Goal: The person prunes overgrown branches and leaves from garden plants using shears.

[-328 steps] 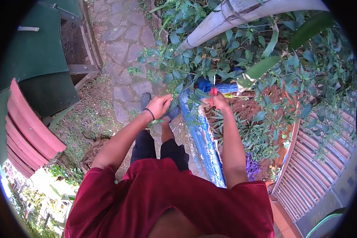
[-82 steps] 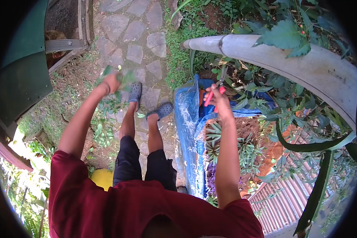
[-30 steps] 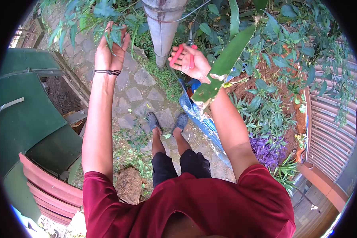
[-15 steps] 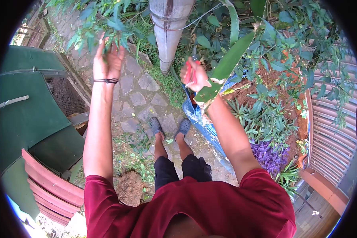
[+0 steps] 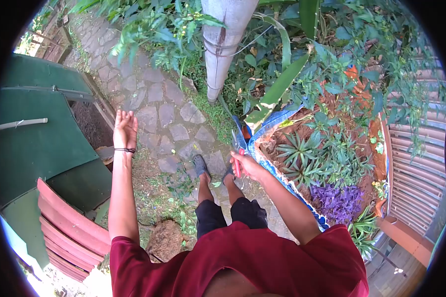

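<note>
My right hand [image 5: 250,167] is wrapped round the red handles of a pair of pruning shears [image 5: 240,162], beside the blue edging of the planting bed. The blades point away from me and are hard to make out. Over the stone path, my left hand [image 5: 126,129] is raised, palm up, with its fingers loosely bent and nothing visible in them. A dark band circles that wrist. A long green leaf with ragged, pale edges [image 5: 282,89] hangs beyond my right hand, apart from it.
A grey pole [image 5: 225,49] rises ahead amid leafy branches [image 5: 171,37]. To the left stands a green-panelled structure [image 5: 39,133] with red corrugated sheets [image 5: 69,218]. The bed at right holds spiky plants [image 5: 297,153] and purple foliage [image 5: 337,202]. Paving stones [image 5: 178,132] lie ahead of my feet.
Both hands have come down and nearer to me. My left hand has left the leafy branches; my right, still holding the shears, has moved away from the long leaf.
</note>
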Tool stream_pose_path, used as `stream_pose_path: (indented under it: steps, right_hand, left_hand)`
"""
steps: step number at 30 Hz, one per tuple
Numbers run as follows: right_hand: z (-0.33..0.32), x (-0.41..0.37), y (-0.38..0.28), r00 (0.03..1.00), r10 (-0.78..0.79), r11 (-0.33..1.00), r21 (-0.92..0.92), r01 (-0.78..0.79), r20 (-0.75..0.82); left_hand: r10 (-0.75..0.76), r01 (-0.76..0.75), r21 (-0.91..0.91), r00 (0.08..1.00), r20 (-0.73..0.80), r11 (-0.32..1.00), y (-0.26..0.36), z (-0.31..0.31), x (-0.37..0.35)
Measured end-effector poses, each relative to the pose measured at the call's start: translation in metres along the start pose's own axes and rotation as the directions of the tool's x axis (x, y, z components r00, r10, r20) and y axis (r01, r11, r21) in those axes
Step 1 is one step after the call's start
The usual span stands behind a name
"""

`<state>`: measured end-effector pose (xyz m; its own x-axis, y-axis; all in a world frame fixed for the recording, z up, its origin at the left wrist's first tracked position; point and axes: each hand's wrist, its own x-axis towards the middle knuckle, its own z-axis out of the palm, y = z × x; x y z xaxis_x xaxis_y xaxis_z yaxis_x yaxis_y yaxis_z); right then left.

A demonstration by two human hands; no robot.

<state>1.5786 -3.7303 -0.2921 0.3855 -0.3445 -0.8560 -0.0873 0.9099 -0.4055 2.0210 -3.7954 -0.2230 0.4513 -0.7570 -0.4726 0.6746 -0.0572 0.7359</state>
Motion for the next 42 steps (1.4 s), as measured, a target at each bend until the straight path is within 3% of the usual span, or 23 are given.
stream_pose_path:
  steps: [3, 5, 6, 8, 11, 15, 18, 19, 20, 25, 28, 31, 34, 35, 36, 38, 40, 42]
  right_hand:
    - [0.000, -0.005, -0.021, 0.997, -0.050, 0.998, -0.040, 0.048, -0.063]
    - [0.003, -0.010, -0.033, 0.990, -0.113, 0.993, -0.048, 0.109, -0.084]
    - [0.006, -0.014, -0.036, 0.988, -0.131, 0.990, -0.061, 0.126, -0.084]
    - [0.011, -0.018, -0.033, 0.987, -0.139, 0.987, -0.094, 0.132, -0.076]
    - [0.018, -0.019, -0.006, 0.986, -0.149, 0.983, -0.121, 0.140, -0.073]
    - [0.028, -0.032, 0.040, 0.995, -0.022, 0.968, -0.253, -0.003, -0.094]
    - [0.029, -0.034, 0.089, 0.999, 0.024, 0.981, -0.193, -0.029, -0.028]
    - [0.030, -0.041, 0.095, 0.998, 0.066, 0.973, -0.219, -0.068, -0.016]
    - [0.030, -0.040, 0.111, 0.999, -0.045, 0.985, -0.163, 0.048, 0.023]
    - [0.019, -0.033, 0.139, 0.998, -0.053, 0.989, -0.137, 0.056, 0.025]
    - [0.013, -0.038, 0.122, 0.999, 0.011, 0.993, -0.115, -0.016, -0.044]
    - [0.009, -0.042, 0.102, 0.992, -0.042, 0.999, -0.024, 0.039, -0.121]
    - [-0.004, -0.048, 0.095, 0.988, 0.049, 0.995, 0.098, -0.035, -0.150]
    - [-0.007, -0.048, 0.096, 0.988, 0.046, 0.995, 0.099, -0.031, -0.148]
    - [-0.010, -0.047, 0.098, 0.981, 0.060, 0.997, 0.055, -0.051, -0.185]
    - [-0.013, -0.048, 0.098, 0.974, 0.067, 0.998, 0.009, -0.067, -0.218]
    - [-0.014, -0.051, 0.097, 0.978, 0.047, 0.999, -0.011, -0.051, -0.202]
    - [-0.014, -0.047, 0.103, 0.981, 0.042, 0.999, -0.024, -0.048, -0.188]
  left_hand:
    - [-0.108, 0.100, 0.191, 0.994, 0.030, 0.977, -0.025, 0.011, -0.003]
    - [-0.218, 0.144, 0.512, 0.972, 0.088, 0.847, -0.046, 0.026, -0.009]
    - [-0.220, 0.145, 0.510, 0.971, 0.091, 0.848, -0.059, 0.025, -0.004]
    - [-0.375, 0.105, 0.738, 0.903, 0.210, 0.667, -0.085, 0.028, 0.016]
    - [-0.447, 0.031, 0.807, 0.845, 0.294, 0.590, -0.103, 0.072, 0.043]
    - [-0.414, -0.066, 0.763, 0.808, 0.418, 0.643, -0.105, 0.154, 0.102]
    - [-0.453, -0.101, 0.773, 0.760, 0.466, 0.626, -0.119, 0.199, 0.150]
    - [-0.487, -0.129, 0.733, 0.669, 0.562, 0.668, -0.134, 0.200, 0.172]
    - [-0.512, -0.141, 0.687, 0.565, 0.647, 0.713, -0.150, 0.202, 0.193]
    - [-0.562, -0.211, 0.698, 0.456, 0.690, 0.685, -0.152, 0.265, 0.152]
    - [-0.584, -0.262, 0.684, 0.370, 0.723, 0.681, -0.163, 0.298, 0.122]
    - [-0.586, -0.300, 0.669, 0.326, 0.742, 0.680, -0.173, 0.323, 0.105]
    - [-0.534, -0.311, 0.684, 0.447, 0.718, 0.660, -0.175, 0.322, 0.122]
    - [-0.472, -0.324, 0.690, 0.540, 0.697, 0.648, -0.170, 0.318, 0.134]
    - [-0.330, -0.442, 0.645, 0.599, 0.730, 0.623, -0.156, 0.308, 0.134]
    - [-0.242, -0.456, 0.554, 0.577, 0.780, 0.696, -0.152, 0.281, 0.158]
    - [-0.158, -0.511, 0.543, 0.615, 0.773, 0.667, -0.162, 0.227, 0.198]
    - [0.203, -0.864, 0.388, 0.463, 0.863, 0.319, -0.206, 0.147, 0.249]
